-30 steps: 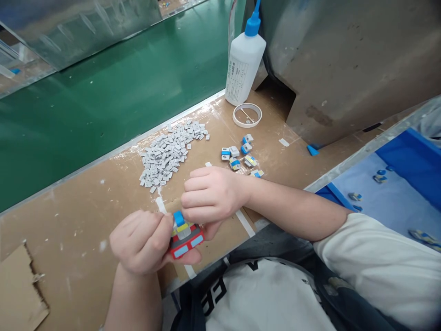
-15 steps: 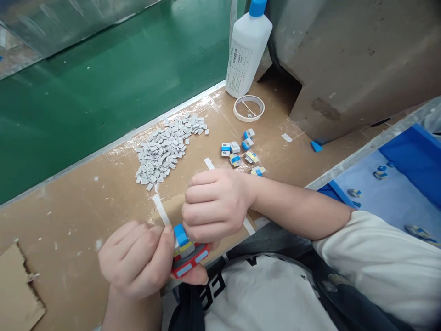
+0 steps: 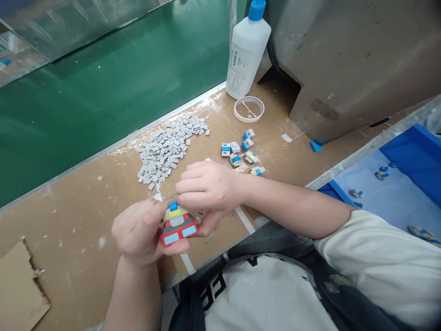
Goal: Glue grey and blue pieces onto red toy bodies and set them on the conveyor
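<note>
Between both hands, close to the bench's front edge, is a small red and grey plastic toy part (image 3: 179,233) with two light-blue panels on its near face. A white, yellow and blue block (image 3: 175,212) sits on top of it. My left hand (image 3: 139,230) is closed on its left side, thumb along the lower edge. My right hand (image 3: 208,191) is closed at the right and rear, its curled fingers beside the blue top and its thumb at the right end. Those fingers hide the far side of the part.
A heap of small grey tiles (image 3: 168,147) lies behind the hands. To its right are several small blocks (image 3: 235,159), a tape roll (image 3: 249,118) and a white bottle (image 3: 248,55). A blue bin (image 3: 372,184) with parts stands right; torn cardboard (image 3: 20,287) lies left.
Both hands have lifted the toy part up and away from my body, slightly leftward in view. Its panelled face now turns more toward me.
</note>
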{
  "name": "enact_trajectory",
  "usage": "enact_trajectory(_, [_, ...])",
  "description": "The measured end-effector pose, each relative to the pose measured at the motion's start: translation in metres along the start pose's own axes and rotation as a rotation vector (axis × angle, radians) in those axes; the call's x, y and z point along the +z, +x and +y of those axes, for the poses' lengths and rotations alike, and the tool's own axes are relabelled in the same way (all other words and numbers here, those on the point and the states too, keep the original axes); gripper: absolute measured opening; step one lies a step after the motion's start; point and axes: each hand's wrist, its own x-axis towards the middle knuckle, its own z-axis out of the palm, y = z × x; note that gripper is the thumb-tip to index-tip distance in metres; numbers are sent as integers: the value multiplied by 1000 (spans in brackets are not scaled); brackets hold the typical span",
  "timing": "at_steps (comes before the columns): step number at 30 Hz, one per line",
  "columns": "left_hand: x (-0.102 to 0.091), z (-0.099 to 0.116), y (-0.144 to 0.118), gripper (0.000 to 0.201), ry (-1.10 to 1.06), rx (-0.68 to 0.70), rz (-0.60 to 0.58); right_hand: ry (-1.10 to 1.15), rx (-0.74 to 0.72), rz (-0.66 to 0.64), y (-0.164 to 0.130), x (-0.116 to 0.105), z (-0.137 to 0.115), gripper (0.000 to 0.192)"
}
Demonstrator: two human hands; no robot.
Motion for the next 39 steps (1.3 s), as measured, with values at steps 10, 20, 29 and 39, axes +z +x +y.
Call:
enact_trajectory(10, [2, 5, 22, 48, -73, 133, 128, 56, 90, 91, 0, 5, -4, 36])
enact_trajectory(20, [1, 3, 24, 49, -104, 125, 115, 92, 106, -37, 1, 4, 0, 37])
enact_trajectory(29, [2, 3, 24, 50, -87, 129, 123, 91, 104, 42, -1, 7, 0, 37])
enact_trajectory(39, [2, 1, 22, 49, -87, 143, 117, 74, 83, 93, -1, 8, 0, 37])
